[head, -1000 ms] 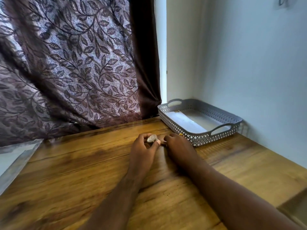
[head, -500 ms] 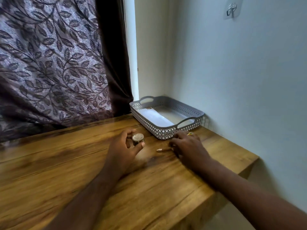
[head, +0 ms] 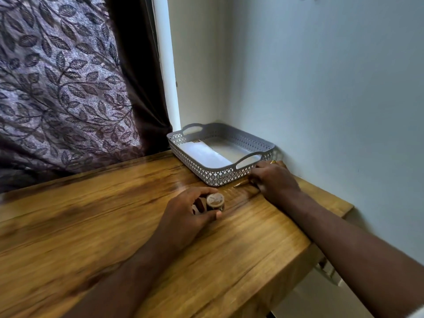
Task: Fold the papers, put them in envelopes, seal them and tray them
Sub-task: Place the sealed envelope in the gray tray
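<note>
Envelope (head: pixel 202 154) in tray (head: pixel 226 175) | left hand (head: pixel 190 212) grips roll (head: pixel 215 201) | right hand (head: pixel 273 180) on table (head: pixel 103 214)

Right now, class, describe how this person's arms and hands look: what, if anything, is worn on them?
The left hand and forearm carry nothing: no sleeve, watch or bracelet. The right hand wears what looks like a gold-coloured ring on one finger; its forearm is bare too.

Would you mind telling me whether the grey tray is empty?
Not empty: a white envelope lies flat inside the grey tray, along its left wall.
</note>
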A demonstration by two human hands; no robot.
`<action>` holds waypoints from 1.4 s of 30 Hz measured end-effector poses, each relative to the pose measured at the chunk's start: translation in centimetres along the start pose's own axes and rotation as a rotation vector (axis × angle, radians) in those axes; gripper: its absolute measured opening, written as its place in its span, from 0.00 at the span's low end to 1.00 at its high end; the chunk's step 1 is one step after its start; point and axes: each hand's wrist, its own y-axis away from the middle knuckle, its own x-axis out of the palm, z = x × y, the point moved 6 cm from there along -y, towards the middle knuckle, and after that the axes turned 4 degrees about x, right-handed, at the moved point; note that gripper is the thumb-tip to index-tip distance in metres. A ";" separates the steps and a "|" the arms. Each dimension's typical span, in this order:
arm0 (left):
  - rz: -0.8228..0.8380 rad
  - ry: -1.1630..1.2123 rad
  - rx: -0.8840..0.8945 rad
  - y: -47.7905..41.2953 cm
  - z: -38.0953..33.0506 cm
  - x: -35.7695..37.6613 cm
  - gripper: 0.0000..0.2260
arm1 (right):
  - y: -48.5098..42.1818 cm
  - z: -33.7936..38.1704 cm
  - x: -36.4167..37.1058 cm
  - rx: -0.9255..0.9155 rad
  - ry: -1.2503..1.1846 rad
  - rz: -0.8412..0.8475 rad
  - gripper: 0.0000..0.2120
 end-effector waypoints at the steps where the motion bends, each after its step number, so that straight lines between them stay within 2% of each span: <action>1: 0.003 -0.002 -0.001 0.0 0.0 0.0 0.22 | -0.3 -0.1 0.1 0.000 0.005 -0.004 0.05; 11: 0.051 -0.003 -0.013 -0.1 0.5 0.4 0.23 | -1.3 0.3 0.4 -0.055 0.063 -0.033 0.05; 16: 0.087 0.031 -0.036 -0.1 0.6 0.6 0.22 | -1.3 -0.2 0.7 0.016 -0.022 -0.002 0.06; 21: 0.091 0.042 -0.036 -0.2 0.4 0.6 0.22 | 0.1 0.4 -0.2 0.071 -0.203 -0.089 0.04; 26: 0.049 0.034 -0.023 -0.5 0.3 0.4 0.23 | 2.9 5.1 -1.2 -0.131 -0.535 0.081 0.15; 29: 0.018 0.038 -0.012 -0.3 0.1 0.2 0.23 | 4.2 7.4 -1.7 -0.232 -0.625 0.131 0.22; 34: 0.033 0.024 0.031 0.2 -0.8 0.2 0.24 | 4.2 7.4 -1.7 -0.240 -0.656 0.113 0.26; 39: 0.042 0.039 0.015 0.2 -0.5 0.3 0.30 | 4.4 7.5 -1.7 -0.239 -0.639 0.105 0.29; 42: 0.040 -0.010 0.015 0.2 -0.5 0.4 0.32 | 4.3 7.3 -1.6 -0.204 -0.644 0.130 0.28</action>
